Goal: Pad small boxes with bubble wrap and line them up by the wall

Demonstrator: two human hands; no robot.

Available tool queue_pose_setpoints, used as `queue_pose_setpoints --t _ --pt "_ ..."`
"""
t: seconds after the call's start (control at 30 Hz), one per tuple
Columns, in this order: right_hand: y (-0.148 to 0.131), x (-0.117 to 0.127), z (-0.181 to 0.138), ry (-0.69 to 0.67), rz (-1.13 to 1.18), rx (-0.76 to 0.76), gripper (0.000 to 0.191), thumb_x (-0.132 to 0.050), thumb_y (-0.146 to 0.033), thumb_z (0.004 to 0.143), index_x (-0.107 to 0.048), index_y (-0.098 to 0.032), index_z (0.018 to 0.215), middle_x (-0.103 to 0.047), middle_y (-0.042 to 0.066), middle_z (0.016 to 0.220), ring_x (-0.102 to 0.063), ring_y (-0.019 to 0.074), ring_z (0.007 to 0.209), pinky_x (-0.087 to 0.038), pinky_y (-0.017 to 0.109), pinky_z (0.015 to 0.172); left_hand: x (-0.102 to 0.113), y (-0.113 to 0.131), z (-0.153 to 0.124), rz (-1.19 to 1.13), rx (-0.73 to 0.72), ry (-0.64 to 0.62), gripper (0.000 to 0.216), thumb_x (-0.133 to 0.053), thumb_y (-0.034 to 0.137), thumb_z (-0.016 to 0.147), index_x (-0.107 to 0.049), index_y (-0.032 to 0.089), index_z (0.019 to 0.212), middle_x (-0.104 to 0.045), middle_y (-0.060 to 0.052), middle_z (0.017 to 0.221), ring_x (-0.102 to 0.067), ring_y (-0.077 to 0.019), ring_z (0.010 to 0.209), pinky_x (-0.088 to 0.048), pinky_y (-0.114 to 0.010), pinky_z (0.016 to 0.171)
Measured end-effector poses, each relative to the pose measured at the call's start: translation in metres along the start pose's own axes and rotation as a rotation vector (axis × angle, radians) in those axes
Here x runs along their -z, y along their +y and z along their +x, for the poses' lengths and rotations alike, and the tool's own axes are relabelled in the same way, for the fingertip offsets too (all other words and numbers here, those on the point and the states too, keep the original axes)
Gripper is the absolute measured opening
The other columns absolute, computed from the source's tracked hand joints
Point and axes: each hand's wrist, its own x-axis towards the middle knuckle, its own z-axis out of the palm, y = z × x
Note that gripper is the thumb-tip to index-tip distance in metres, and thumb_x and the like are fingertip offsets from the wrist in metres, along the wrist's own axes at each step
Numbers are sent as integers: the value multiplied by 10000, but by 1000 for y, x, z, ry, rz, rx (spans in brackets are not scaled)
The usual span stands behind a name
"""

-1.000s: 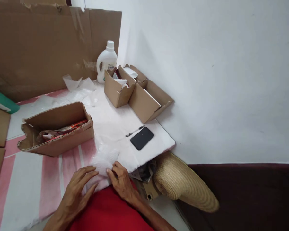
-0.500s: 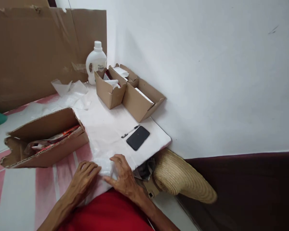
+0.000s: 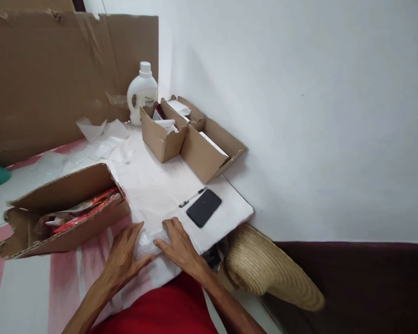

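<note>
A small bundle of clear bubble wrap (image 3: pixel 146 242) lies on a white sheet (image 3: pixel 160 185) near the front of the table. My left hand (image 3: pixel 124 257) presses against the bundle's left side with fingers stretched out. My right hand (image 3: pixel 179 246) rests on its right side, fingers curved over the wrap. What the wrap encloses is hidden. A black phone (image 3: pixel 204 208) and a pen (image 3: pixel 192 197) lie just beyond my right hand.
An open cardboard box (image 3: pixel 61 211) with red packets stands at the left. Two smaller open boxes (image 3: pixel 191 139) sit by the wall, with a white bottle (image 3: pixel 142 93) behind them. Loose plastic wrap (image 3: pixel 101 139) lies further back. A straw hat (image 3: pixel 270 269) hangs off the table's right edge.
Both hands moved slightly forward on the table and now press the bubble wrap into a tighter bundle between them. The view shifted a little.
</note>
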Motion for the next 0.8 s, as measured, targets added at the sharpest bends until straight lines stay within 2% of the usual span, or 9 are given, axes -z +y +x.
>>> queue_pose_setpoints --t 0.07,0.17,0.23,0.37,0.47,0.57,0.63,0.7,0.8 --pt "1 3 2 -89 15 27 272 -717 -252 863 -636 -177 1112 -651 73 1050 -610 239 968 -475 342 858 -2 -1 -7 6 -59 -12 627 -709 477 850 -536 216 1393 -693 -141 1250 -673 -318 1114 -563 -507 945" --pt "-4 17 3 -251 99 56 108 -731 -277 841 -672 -195 881 -641 -7 815 -579 177 751 -402 257 654 3 6 -13 -95 -129 36 361 -626 402 913 -626 216 1222 -746 -112 1080 -725 -267 967 -606 -421 851" --pt "-17 37 4 -344 175 72 153 -755 -311 825 -661 -198 781 -601 -34 731 -536 151 683 -348 239 589 19 20 -12 -178 -137 58 297 -608 385 930 -630 229 1182 -755 -92 1029 -736 -236 922 -618 -352 811" --pt "-79 89 15 -404 290 191 205 -793 -389 832 -688 -215 857 -620 -26 823 -553 153 755 -403 243 658 92 52 -2 -192 -72 120 455 -702 418 886 -572 314 1310 -763 -44 1089 -747 -210 908 -618 -273 763" --pt "-147 113 42 -376 338 321 211 -779 -416 860 -692 -224 884 -598 -44 761 -542 132 711 -406 226 625 166 62 12 -42 20 357 518 -664 544 886 -547 366 1358 -742 -13 1216 -737 -228 1019 -619 -301 805" --pt "-209 110 86 -245 335 522 181 -759 -376 882 -696 -234 975 -620 -51 826 -548 118 738 -417 212 644 225 49 28 131 201 564 536 -567 688 879 -587 391 1325 -753 33 1135 -740 -213 893 -609 -325 741" --pt "-237 95 119 -213 300 619 217 -765 -341 875 -675 -229 1038 -612 -61 847 -536 104 729 -415 206 654 247 31 36 165 299 619 575 -544 722 868 -597 374 1322 -752 40 1016 -721 -201 804 -591 -334 733" --pt "-248 77 149 -260 225 650 218 -780 -326 859 -666 -208 1003 -580 -72 791 -518 99 702 -398 202 642 255 9 37 170 318 563 565 -517 724 874 -645 328 1256 -741 28 901 -702 -200 751 -571 -327 706" --pt "-240 50 181 -424 58 614 170 -780 -305 855 -673 -177 889 -559 -70 719 -524 104 689 -372 203 626 246 -19 30 199 312 482 569 -494 709 889 -674 265 1195 -751 -22 917 -696 -205 738 -556 -321 678"
